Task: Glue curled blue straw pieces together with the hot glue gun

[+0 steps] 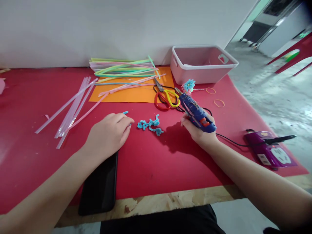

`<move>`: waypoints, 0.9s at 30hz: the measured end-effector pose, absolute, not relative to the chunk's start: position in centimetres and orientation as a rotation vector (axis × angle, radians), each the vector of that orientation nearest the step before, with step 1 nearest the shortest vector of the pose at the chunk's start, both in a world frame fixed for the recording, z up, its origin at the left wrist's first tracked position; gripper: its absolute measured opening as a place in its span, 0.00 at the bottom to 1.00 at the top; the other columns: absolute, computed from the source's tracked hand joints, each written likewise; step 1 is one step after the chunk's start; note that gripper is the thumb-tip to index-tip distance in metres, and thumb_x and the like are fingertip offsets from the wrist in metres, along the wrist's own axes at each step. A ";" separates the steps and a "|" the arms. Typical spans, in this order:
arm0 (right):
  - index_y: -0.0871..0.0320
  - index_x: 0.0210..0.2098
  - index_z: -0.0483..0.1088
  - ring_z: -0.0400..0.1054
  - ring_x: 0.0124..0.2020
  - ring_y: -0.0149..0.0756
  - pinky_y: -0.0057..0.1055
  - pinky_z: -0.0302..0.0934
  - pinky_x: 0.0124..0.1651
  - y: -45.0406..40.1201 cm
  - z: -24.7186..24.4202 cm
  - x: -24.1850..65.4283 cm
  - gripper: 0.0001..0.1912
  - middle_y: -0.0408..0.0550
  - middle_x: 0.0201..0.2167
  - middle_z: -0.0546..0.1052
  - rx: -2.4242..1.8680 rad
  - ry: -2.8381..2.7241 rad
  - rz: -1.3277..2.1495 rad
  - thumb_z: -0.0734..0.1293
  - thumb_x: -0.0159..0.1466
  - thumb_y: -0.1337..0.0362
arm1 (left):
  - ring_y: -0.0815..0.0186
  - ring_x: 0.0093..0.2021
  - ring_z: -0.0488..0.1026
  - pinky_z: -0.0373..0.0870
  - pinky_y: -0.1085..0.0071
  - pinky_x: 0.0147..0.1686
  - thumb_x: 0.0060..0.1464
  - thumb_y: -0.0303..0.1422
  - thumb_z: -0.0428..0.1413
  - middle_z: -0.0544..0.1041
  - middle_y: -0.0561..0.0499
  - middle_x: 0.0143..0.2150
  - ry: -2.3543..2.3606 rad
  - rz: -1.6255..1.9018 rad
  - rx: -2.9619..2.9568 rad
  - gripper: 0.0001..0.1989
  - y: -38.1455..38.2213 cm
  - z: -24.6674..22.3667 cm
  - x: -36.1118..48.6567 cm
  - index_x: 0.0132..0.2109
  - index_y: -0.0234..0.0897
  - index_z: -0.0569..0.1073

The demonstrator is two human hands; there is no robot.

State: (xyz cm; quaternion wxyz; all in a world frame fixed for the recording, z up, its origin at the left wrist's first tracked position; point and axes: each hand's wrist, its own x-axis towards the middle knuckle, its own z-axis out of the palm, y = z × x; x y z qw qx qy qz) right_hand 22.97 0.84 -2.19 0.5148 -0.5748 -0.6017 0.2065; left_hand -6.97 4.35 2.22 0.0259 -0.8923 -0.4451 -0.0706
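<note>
My right hand [203, 131] grips a blue hot glue gun [195, 112], its nozzle tilted up and away toward the left. My left hand [110, 131] is closed low over the red table, fingers bent together. A bit of blue pipe cleaner [125, 112] shows at its fingertips; the rest is hidden by the hand. Between the hands lie several curled blue pipe cleaner pieces [149, 123] in a small cluster. Just beyond the nozzle is a blue pipe cleaner flower [189, 85] with some pink below it. Red-and-yellow-handled scissors [167, 97] rest left of the glue gun.
Long pipe cleaners [124, 70] lie over an orange sheet [143, 97]. Clear glue sticks or plastic strips [73, 109] are at left. A pink basket [202, 73] stands at the back. A purple power socket [269, 149], rubber bands [218, 103] and a black phone [99, 187] are around.
</note>
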 end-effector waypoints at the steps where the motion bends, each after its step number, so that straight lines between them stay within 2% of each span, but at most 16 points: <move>1: 0.54 0.30 0.69 0.69 0.25 0.33 0.33 0.65 0.32 0.8 -2.3 23.0 0.06 0.40 0.24 0.73 -1.381 -1.456 0.491 0.71 0.61 0.63 | 0.50 0.48 0.77 0.74 0.57 0.45 0.66 0.30 0.48 0.81 0.42 0.47 -1.351 -0.217 -2.774 0.14 4.7 2.1 -6.8 0.50 0.35 0.78; 4: 0.54 0.30 0.69 0.68 0.24 0.32 0.32 0.64 0.30 0.9 -2.6 23.1 0.06 0.40 0.23 0.73 -1.378 -1.484 0.471 0.71 0.61 0.64 | 0.50 0.48 0.76 0.74 0.55 0.45 0.65 0.28 0.47 0.81 0.42 0.45 -1.271 -0.264 -2.824 0.14 5.5 1.9 -6.6 0.49 0.34 0.78; 10: 0.54 0.28 0.68 0.66 0.25 0.32 0.31 0.63 0.30 1.2 -2.7 22.8 0.08 0.39 0.24 0.71 -1.343 -1.497 0.432 0.71 0.60 0.63 | 0.53 0.46 0.74 0.72 0.56 0.49 0.65 0.29 0.50 0.80 0.41 0.45 -1.016 -0.300 -3.019 0.12 6.2 2.3 -5.9 0.47 0.31 0.77; 16: 0.54 0.28 0.67 0.66 0.25 0.32 0.31 0.63 0.30 1.5 -2.8 22.7 0.07 0.40 0.24 0.72 -1.313 -1.491 0.430 0.70 0.60 0.64 | 0.54 0.47 0.72 0.71 0.58 0.49 0.65 0.29 0.51 0.79 0.42 0.47 -0.891 -0.333 -3.136 0.11 6.2 2.5 -3.8 0.49 0.33 0.77; 22: 0.54 0.29 0.68 0.66 0.26 0.32 0.31 0.64 0.31 1.6 -2.8 22.6 0.06 0.40 0.24 0.72 -1.318 -1.490 0.430 0.69 0.61 0.63 | 0.54 0.46 0.74 0.71 0.59 0.47 0.67 0.36 0.54 0.80 0.42 0.45 -0.963 -0.172 -3.131 0.12 6.0 1.4 -1.4 0.48 0.33 0.78; 27: 0.54 0.29 0.68 0.67 0.26 0.33 0.32 0.65 0.32 1.5 -2.7 22.6 0.06 0.40 0.24 0.72 -1.332 -1.480 0.440 0.69 0.61 0.62 | 0.56 0.45 0.75 0.70 0.61 0.46 0.66 0.31 0.54 0.81 0.44 0.43 -1.037 -0.306 -3.154 0.10 6.2 0.5 -1.0 0.44 0.36 0.80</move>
